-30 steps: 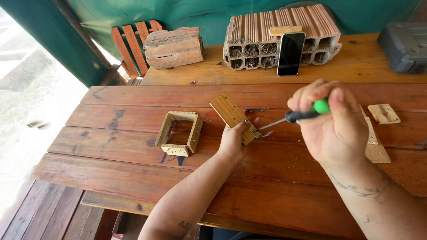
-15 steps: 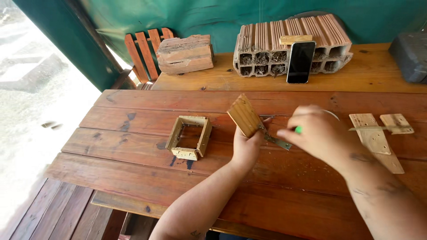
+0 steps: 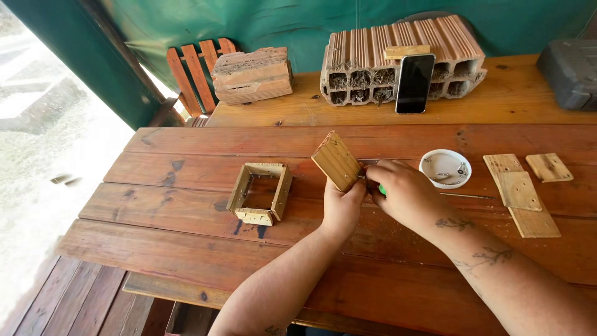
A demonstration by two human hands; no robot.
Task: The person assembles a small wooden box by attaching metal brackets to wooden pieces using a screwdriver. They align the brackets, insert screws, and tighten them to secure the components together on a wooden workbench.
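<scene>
My left hand (image 3: 341,208) grips a small flat wooden block (image 3: 336,160), held tilted on its edge above the red-brown plank table (image 3: 186,249). My right hand (image 3: 404,193) is closed against the block's right side. Only a sliver of a green screwdriver handle (image 3: 382,190) shows between its fingers; the tip is hidden. An open square wooden frame (image 3: 260,193) lies on the table to the left of my hands.
A white dish of screws (image 3: 445,168) and flat wooden pieces (image 3: 519,193) lie to the right. At the back stand a hollow clay brick (image 3: 367,59) with a phone (image 3: 415,83) leaning on it, a weathered wood chunk (image 3: 252,74) and a grey case (image 3: 569,65).
My right hand has moved left and closed in on the block, hiding most of the green screwdriver. The view has shifted, and the white dish now shows.
</scene>
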